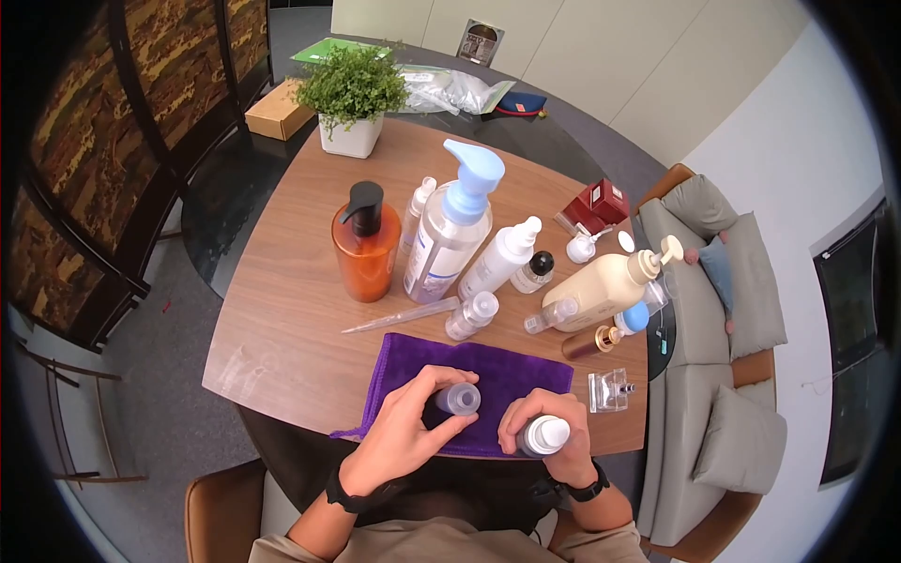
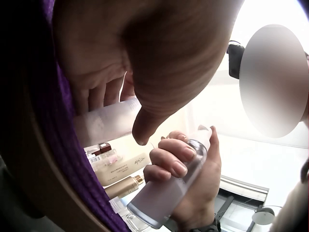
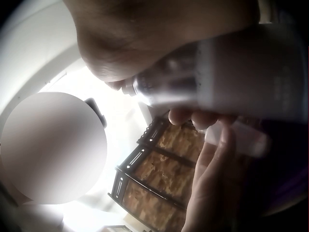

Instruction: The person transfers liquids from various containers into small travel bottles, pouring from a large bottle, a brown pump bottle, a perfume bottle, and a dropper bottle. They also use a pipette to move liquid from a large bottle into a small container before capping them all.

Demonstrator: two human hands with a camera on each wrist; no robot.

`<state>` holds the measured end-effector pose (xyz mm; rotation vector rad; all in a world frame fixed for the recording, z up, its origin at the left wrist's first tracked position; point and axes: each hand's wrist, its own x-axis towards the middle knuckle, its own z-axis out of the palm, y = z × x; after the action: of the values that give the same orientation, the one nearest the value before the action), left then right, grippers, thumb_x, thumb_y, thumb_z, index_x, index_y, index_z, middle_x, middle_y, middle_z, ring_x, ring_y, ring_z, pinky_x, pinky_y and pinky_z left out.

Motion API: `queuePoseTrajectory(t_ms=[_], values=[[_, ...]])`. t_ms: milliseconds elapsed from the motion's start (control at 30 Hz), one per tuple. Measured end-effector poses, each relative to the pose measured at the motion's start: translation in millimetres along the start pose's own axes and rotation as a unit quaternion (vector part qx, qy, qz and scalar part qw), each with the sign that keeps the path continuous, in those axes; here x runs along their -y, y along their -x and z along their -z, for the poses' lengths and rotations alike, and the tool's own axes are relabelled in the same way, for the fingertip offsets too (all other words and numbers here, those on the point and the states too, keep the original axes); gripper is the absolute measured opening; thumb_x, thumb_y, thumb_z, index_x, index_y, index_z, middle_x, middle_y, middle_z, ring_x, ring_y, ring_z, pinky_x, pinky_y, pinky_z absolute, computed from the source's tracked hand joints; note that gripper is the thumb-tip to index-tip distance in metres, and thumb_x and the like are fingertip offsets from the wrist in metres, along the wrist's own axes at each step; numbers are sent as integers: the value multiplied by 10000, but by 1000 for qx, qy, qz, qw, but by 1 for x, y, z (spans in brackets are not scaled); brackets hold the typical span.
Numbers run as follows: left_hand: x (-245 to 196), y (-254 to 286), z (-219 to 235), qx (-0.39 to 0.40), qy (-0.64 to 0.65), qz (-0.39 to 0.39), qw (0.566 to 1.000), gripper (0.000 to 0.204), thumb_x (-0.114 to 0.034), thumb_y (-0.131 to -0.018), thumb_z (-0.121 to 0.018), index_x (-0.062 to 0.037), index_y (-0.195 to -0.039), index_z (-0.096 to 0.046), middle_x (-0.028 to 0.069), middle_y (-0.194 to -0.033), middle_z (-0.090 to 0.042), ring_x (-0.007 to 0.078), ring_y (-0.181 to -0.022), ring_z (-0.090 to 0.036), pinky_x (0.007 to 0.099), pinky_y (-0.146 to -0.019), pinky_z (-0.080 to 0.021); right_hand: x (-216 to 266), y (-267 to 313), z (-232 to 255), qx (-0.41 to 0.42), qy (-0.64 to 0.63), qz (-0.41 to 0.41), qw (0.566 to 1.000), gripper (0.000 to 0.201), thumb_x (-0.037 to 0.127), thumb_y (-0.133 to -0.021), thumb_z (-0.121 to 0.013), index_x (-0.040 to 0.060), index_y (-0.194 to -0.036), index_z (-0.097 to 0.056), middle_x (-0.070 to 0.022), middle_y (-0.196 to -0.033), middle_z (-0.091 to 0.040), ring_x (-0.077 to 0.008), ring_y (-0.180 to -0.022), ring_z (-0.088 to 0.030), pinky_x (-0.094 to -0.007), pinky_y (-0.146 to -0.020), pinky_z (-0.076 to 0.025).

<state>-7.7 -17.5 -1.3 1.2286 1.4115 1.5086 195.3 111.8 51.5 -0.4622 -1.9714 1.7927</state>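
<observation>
Gripping the vial [image 1: 460, 399], the left hand [image 1: 404, 430] sits, in the head view, over the cloth [image 1: 516, 371]; thumb and fingers close round the vial's sides and leave its mouth uncovered. Right hand [image 1: 569, 441] is clamped on the bottle [image 1: 542, 435], to the right of the vial. Hands apart, cloth seen between them. Key relation, as judged: bottle's white top to vial's mouth, a sideways gap, both facing the head camera. Left hand is nearer the mouth. Beyond the hands: dropper [image 1: 402, 316] and small flask [image 1: 472, 316] by the cloth's far edge; amber pump [image 1: 366, 255] farther off, ahead of the left hand; cream pump [image 1: 596, 291] ahead of the right. None looks to obstruct.

Left wrist: vial near upright, lower end by the cloth; contact cannot be told. Bottle leans more, base lower than top, fingers wrapped round its middle. Gold pump [image 2: 123, 187] lies behind.

Right wrist: bottle fills the foreground, long axis across the view, blurred; vial beyond it in the left hand. Screen [image 3: 161, 157] well behind both hands.
</observation>
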Motion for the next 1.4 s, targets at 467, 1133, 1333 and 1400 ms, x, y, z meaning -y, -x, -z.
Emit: queuePoseTrajectory(t_ms=[467, 1133, 1333, 1400], values=[[-60, 31, 20, 3, -183, -233, 955, 790, -417, -704, -1078, -86, -1295, -670, 98, -1357, -738, 319, -1268, -660, 430, -1084, -459, 37, 7, -23, 158, -42, 228, 960, 736, 659, -1065, -673, -65, -951, -745, -177, -847, -752, -376, -756, -757, -472, -714, -639], [-28, 67, 85, -187, -70, 22, 980, 516, -11, -862, -925, 11, -1327, -703, 121, -1311, -773, 212, -1201, -738, 374, -1070, -573, 62, 41, 19, -61, 417, 145, 895, 441, 196, -952, -875, 45, -1350, -758, -149, -1292, -712, -339, -1168, -695, -430, -978, -600], [5, 17, 123, -256, -63, 30, 964, 505, -5, -952, -857, 28, -1411, -647, 84, -1315, -722, 192, -1191, -702, 377, -1077, -548, 3, 46, 41, -59, 435, 60, 897, 438, 149, -960, -850, 54, -1377, -756, -131, -1317, -641, -315, -1128, -658, -421, -950, -597], [7, 14, 123, -268, -116, 41, 956, 397, -60, -967, -857, 50, -1316, -703, 86, -1204, -755, 178, -1128, -696, 363, -1053, -533, -11, 50, 38, -46, 397, 40, 916, 387, 88, -957, -836, 40, -1335, -764, -131, -1261, -635, -308, -1108, -655, -422, -936, -595]])
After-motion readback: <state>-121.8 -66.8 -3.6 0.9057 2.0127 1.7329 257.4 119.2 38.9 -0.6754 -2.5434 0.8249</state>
